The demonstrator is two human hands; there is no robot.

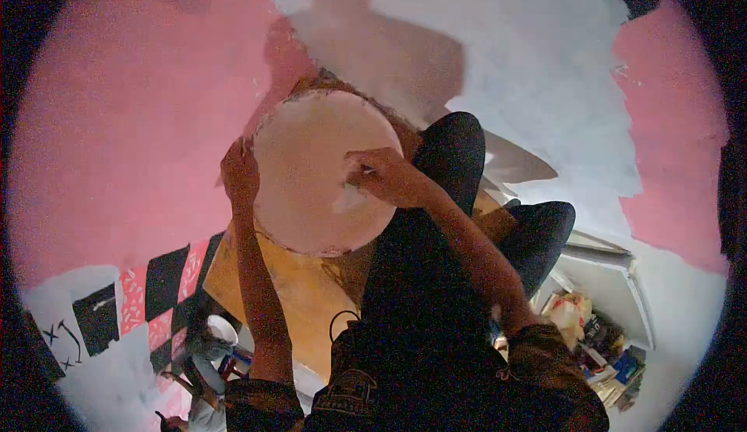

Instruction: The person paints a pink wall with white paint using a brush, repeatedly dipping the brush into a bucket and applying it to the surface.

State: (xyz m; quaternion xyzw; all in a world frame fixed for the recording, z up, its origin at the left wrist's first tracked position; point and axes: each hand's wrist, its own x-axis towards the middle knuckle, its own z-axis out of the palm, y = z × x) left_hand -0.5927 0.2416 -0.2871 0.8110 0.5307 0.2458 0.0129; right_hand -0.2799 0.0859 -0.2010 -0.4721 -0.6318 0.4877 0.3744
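Observation:
A round, pale pinkish-tan disc [311, 159] with a rough, darker rim lies in front of me, above my dark-clothed legs. My left hand [240, 169] grips the disc's left edge, its fingers wrapped round the rim. Over the right part of the disc is my right hand [373, 173], its fingers pinched close to the surface. Something small and pale shows at those fingertips, too small to name. Just below them, a whitish patch marks the disc.
An orange-brown board [292, 300] lies below the disc. Pink and white painted wall [140, 121] rises ahead, with my shadow on it. A white open compartment [615, 292] with packets and papers is at lower right. A checkered pattern [167, 276] and assorted items are at lower left.

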